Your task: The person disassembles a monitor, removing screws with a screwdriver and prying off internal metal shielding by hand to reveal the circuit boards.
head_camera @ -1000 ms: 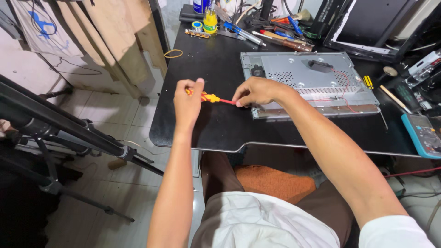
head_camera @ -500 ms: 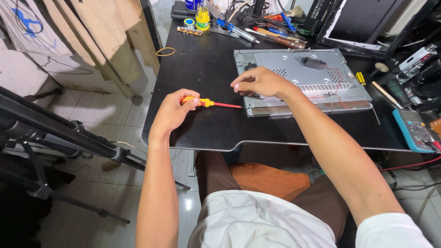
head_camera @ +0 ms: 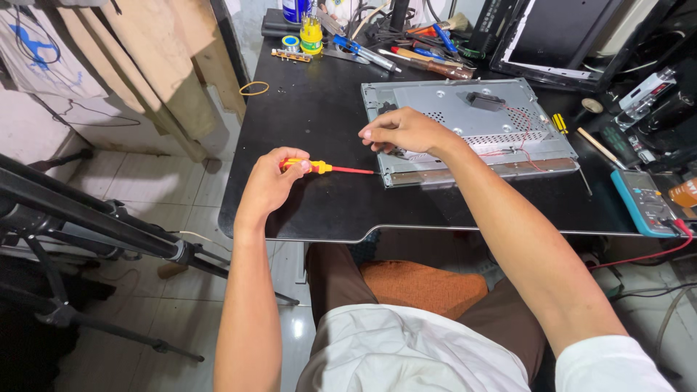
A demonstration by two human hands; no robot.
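White short-sleeved shirt, sleeve edge visible on right arm only. Brown trousers. Both forearms bare; left hand and right hand ungloved, no watch or rings seen.

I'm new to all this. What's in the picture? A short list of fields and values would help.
Setting: black table, seen from above by a seated person
Left hand: shut around the yellow and red handle of a screwdriver
Screwdriver tip: points at the left edge of the grey metal panel
Right hand: rests on the panel's left end, fingers curled
Behind the panel: loose tools and a dark screen
Right edge: blue meter with a red lead
Left of table: black tripod on a tiled floor
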